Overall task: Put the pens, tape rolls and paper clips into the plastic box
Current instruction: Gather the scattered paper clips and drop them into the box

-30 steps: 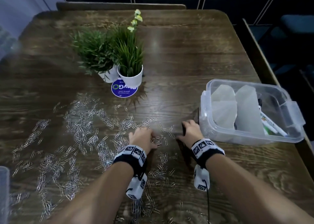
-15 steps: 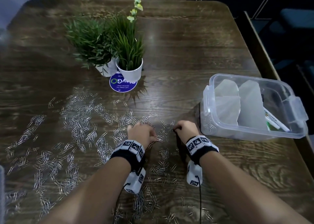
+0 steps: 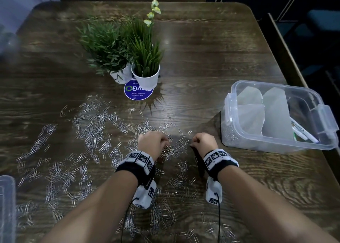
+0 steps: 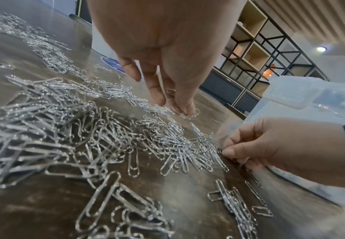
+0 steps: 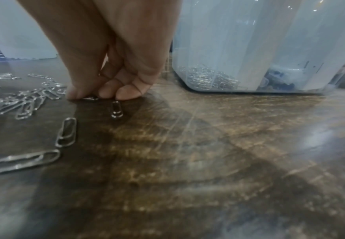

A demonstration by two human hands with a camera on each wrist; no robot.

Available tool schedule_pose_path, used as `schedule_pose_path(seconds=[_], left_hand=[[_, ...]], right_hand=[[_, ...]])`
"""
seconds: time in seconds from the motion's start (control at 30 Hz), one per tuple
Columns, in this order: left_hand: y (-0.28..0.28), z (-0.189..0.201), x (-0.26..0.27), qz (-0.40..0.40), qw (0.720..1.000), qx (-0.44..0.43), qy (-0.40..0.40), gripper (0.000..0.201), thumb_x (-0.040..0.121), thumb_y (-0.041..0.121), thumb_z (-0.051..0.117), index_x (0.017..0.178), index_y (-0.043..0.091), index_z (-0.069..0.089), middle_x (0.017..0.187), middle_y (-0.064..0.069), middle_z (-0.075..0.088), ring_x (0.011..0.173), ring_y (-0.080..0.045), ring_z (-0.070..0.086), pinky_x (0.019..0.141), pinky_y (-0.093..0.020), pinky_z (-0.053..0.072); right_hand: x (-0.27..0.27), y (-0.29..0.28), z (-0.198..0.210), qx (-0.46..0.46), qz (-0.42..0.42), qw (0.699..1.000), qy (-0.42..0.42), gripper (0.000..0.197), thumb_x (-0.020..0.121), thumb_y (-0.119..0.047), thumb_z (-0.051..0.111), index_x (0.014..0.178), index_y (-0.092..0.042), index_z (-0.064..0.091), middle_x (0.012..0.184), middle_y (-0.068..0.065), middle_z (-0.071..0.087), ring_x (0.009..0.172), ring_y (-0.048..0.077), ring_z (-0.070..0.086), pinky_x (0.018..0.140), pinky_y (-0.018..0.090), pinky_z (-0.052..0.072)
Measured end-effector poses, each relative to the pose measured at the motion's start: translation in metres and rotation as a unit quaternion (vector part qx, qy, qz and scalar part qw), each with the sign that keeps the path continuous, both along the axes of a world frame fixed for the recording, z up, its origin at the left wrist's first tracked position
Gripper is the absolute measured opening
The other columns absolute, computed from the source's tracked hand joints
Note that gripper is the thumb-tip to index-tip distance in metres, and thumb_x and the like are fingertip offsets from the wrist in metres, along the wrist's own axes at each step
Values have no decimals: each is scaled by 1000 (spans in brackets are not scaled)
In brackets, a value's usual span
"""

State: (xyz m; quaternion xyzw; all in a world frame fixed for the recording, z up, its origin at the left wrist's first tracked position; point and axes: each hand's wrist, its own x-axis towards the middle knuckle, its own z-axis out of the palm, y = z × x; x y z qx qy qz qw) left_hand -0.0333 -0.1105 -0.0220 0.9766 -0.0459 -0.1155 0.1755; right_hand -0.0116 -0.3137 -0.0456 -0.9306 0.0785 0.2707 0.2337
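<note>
Across the surface (image 3: 211, 55) left half: paper clips (image 3: 92, 132) scattered. Near front edge, left hand (image 3: 152, 141) fingertips pinching clips; right hand (image 3: 204, 141) curled, pinching one clip. Right edge: plastic box (image 3: 320, 147) holding pens (image 3: 301, 132), clips.

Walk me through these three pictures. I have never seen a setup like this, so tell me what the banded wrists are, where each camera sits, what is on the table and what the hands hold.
No machine here: a person works bare-handed, wearing cameras. The head view looks down from the forehead; the other two look along each hand from the wrist bands.

On the wooden table lie hundreds of scattered paper clips, two potted plants and a clear plastic box already holding pens and some clips.

The left hand reaches its fingertips down into the clips. The right hand pinches a clip against the table, beside the box.
</note>
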Motion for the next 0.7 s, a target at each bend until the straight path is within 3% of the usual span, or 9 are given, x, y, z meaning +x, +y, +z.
schedule_pose_path(seconds=[0.1,0.2,0.3,0.4,0.53,0.63,0.7], left_hand=[[3,3,-1,6,999,-38,-2,20,91,40,57,101,29,71,102,13,66,89,-7,58,90,-28,47],[5,6,-2,13,998,-63,2,19,92,36,59,101,26,71,102,10,65,88,-6,54,85,-21,45],[8,10,-5,16,996,-90,-1,19,89,32,62,100,20,72,101,5,67,91,-8,55,92,-23,45],[10,18,-4,24,993,-111,17,18,89,28,64,97,14,72,101,2,67,86,-9,55,90,-23,44],[6,36,3,33,991,-102,77,21,92,29,60,99,12,71,101,1,65,93,-16,60,91,-29,47],[-4,48,2,41,993,-100,53,21,90,30,63,96,13,73,97,-1,68,89,-16,61,87,-27,47],[-16,58,-1,33,994,-105,22,21,88,31,66,95,13,74,96,-3,69,90,-18,61,86,-25,44]], right_hand=[[-6,5,0,-9,-9,1000,-15,20,93,-22,59,105,-10,70,113,12,67,108,29,60,85,27,44],[-9,10,0,-13,-1,1000,-4,23,96,-18,52,109,-6,67,111,15,64,110,31,59,84,28,43],[-6,7,4,-5,-15,1000,10,27,97,-20,51,113,-2,63,105,10,61,109,29,60,89,29,44],[-10,-3,14,9,10,1000,-3,25,97,-18,50,103,-1,67,109,15,68,103,30,62,88,30,46],[-23,-16,39,63,15,996,-63,13,93,-5,54,87,-10,65,99,9,71,98,26,65,83,20,39],[-29,-21,64,93,51,987,-121,14,93,-4,53,87,-8,66,93,6,70,91,21,62,84,23,43],[-34,-28,86,113,69,980,-148,15,94,-6,56,83,-13,63,81,-4,64,81,14,58,75,21,38]])
